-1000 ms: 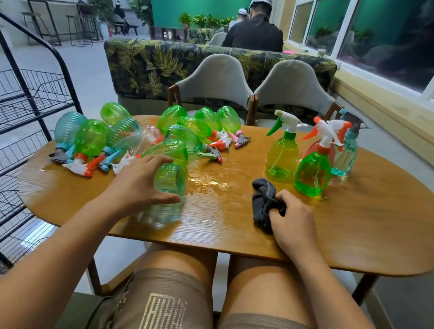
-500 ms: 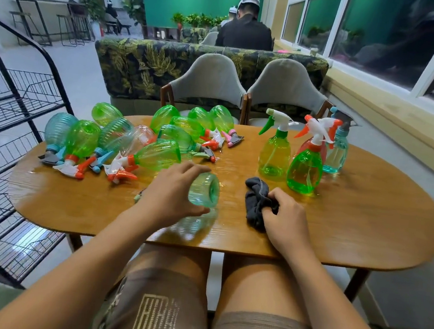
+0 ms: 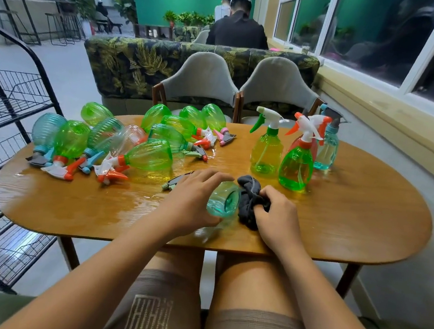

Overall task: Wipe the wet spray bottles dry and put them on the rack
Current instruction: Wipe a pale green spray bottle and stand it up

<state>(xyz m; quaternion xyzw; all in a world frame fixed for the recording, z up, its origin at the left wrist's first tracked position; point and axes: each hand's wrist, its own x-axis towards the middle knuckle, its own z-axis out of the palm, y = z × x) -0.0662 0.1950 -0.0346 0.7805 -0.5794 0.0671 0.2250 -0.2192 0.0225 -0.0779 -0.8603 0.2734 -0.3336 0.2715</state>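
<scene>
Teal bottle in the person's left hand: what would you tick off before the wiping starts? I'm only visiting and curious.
1. Left hand grips the teal bottle: ok, fingers are curled round it as it lies on its side.
2. Right hand holds the cloth: ok, it is bunched in the fingers.
3. Cloth against the bottle: cannot tell, they sit close beside each other.
4. Table dry under the bottle: not ok, a wet sheen shows.
5. Rack nearby: ok, it stands left of the table.
</scene>
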